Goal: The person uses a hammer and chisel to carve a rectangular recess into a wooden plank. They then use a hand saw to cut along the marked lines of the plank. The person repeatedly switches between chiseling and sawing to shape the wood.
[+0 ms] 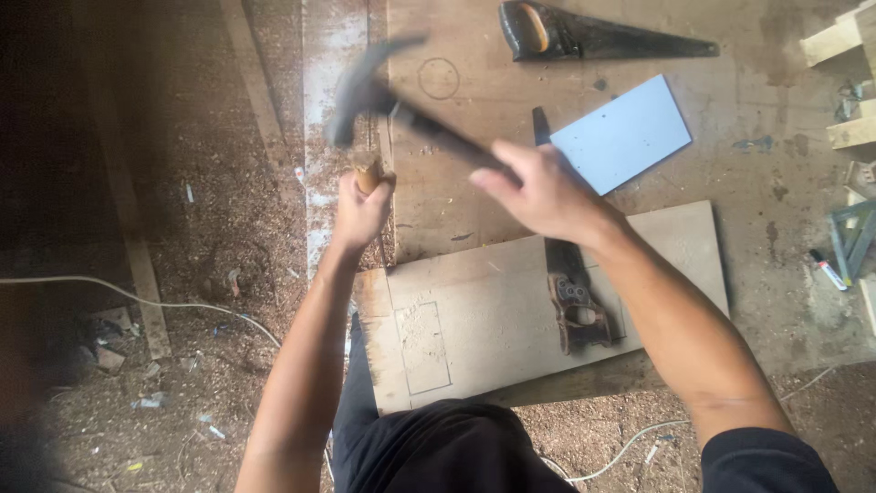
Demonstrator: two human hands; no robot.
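My right hand [538,187] grips the dark handle of a claw hammer [379,91], whose blurred head hangs just above a wooden chisel handle [366,170]. My left hand [359,212] is closed around that upright chisel handle at the left edge of the workbench. A flat wooden board [474,315] with a pencilled rectangle and a shallow recess lies below my hands.
A hand saw [573,306] lies on the board, its blade passing under my right wrist. Another saw [584,36] rests at the bench's far side beside a pale blue sheet [625,132]. A marker [829,270] and wood offcuts [844,46] sit right. Sawdust and a cable [137,297] cover the floor.
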